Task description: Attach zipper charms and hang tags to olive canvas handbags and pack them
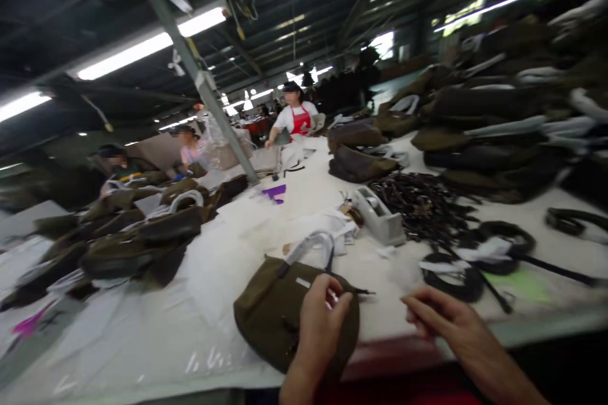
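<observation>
left hand: raised, fingers curled, thumb bent toward them | right hand: fingertips drawn together, pointing left

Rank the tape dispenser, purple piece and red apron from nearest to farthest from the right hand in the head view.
1. Tape dispenser: ahead, slightly left of the right hand.
2. Purple piece: farther ahead, well left.
3. Red apron: beyond both, also left.

Factory workshop: fluorescent tubes overhead, white worktable, piled bags, worker in red apron.
</observation>
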Available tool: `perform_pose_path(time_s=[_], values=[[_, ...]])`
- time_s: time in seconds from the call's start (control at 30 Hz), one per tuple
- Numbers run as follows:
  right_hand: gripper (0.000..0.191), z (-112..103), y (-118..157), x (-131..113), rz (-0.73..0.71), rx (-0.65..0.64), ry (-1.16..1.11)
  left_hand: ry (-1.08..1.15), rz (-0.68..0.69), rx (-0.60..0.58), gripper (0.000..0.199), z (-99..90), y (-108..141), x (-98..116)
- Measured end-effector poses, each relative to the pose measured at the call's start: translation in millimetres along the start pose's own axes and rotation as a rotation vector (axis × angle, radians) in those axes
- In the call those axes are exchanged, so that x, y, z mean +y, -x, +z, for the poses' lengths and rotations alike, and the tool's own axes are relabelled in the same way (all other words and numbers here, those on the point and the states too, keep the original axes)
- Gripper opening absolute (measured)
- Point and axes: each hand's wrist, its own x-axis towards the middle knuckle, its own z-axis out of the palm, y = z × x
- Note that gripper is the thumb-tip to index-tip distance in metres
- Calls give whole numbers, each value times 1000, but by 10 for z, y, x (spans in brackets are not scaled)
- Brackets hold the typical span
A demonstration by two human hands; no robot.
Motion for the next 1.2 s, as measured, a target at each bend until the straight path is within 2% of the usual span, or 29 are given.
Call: perform_pose_path(time_s=[0.13, 0.2, 0.3, 0.4, 0.47, 0.57, 0.77, 0.83, 1.0, 1.2], values=[[42, 146, -190, 32, 0, -105, -99, -319, 105, -81, 10, -43, -231, -142], [41, 249, -264, 75, -12, -134, -92, -470, 141, -94, 13, -2, -223, -198], [35, 400, -323, 137, -32, -162, -68, -673, 147, -52, 16, 32, -183, -266], [24, 578, -382, 173, -81, -225, -38, -747, 144, -63, 9, -2, -177, -320], [18, 709, -444, 196, -110, -267, -16, -705, 155, -65, 2, -59, -193, -353], [10, 873, -547, 247, -124, -287, 45, -572, 129, -13, 17, -182, -238, -422], [5, 987, -649, 322, -102, -235, 238, -119, -8, -48, 27, -378, -339, -623], [5, 1000, -657, 309, -120, -229, 326, -83, -18, -59, 28, -390, -360, -657], [8, 1052, -700, 195, -233, -207, 708, -25, -47, -98, 35, -401, -380, -686], [12, 1104, -802, 106, -273, -229, 848, 23, -32, -110, 31, -416, -332, -677]])
